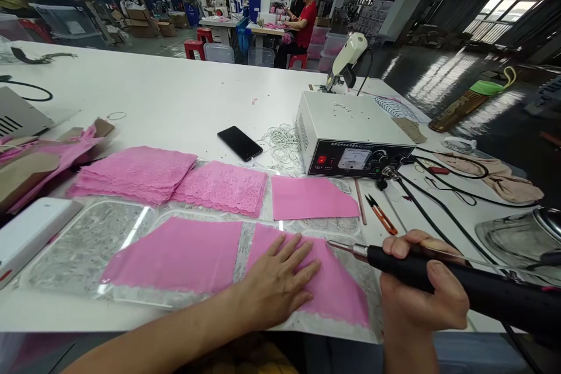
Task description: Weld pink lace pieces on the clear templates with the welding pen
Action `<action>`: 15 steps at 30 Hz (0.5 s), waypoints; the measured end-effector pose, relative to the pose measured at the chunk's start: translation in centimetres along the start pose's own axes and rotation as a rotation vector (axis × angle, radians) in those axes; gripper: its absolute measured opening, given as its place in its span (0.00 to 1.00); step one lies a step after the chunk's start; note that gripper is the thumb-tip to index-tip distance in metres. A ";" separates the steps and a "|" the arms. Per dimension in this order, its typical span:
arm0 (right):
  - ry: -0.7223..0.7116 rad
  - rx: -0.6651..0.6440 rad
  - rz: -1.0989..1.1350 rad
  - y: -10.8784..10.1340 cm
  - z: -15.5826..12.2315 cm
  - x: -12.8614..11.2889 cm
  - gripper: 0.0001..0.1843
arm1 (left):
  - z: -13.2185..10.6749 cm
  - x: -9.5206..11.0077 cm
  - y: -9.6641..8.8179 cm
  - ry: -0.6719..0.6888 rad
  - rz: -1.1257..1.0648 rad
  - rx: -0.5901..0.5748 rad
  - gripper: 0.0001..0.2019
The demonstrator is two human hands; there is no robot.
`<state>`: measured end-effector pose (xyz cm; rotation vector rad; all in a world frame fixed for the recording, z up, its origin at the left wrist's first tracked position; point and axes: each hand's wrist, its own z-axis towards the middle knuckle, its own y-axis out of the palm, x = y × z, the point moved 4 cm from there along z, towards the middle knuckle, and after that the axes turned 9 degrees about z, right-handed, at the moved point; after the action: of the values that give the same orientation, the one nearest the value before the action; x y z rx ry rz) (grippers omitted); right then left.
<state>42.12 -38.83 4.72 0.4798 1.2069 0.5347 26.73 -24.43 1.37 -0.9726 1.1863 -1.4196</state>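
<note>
My left hand [280, 283] lies flat with its fingers spread on a pink fabric piece [342, 292], pressing it against a clear plastic template sheet [83, 251]. In my right hand [423, 286] is a black ultrasonic handpiece [403, 266], its metal tip at the upper edge of that piece. Whether the tip touches the fabric I cannot tell. A second pink fabric piece [175, 254] lies to the left, and a third pink fabric piece [313, 197] sits behind. Two stacks of pink lace pieces [135, 172] rest at the back left of the template.
A control box [359, 123] with a gauge stands behind, cables running right. Nearby are orange thread snips [381, 214], a phone [239, 143], loose white thread [283, 149] and a glass jar [517, 236]. A white device [35, 234] sits left. A person in red sews farther off.
</note>
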 end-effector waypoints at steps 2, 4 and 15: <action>0.000 -0.018 -0.004 0.1 -0.1 0.1 0.10 | 0.0 0.0 0.0 -0.006 0.000 0.000 0.24; 0.001 -0.028 -0.006 0.3 -0.2 0.1 0.10 | 0.1 0.0 0.0 -0.006 0.000 -0.001 0.24; -0.040 -0.070 0.007 0.5 -0.3 0.4 0.09 | 0.0 0.0 0.0 0.005 0.028 0.003 0.23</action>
<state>41.93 -38.20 4.62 0.4332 1.1450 0.5689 26.75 -24.47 1.38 -0.9468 1.1968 -1.4022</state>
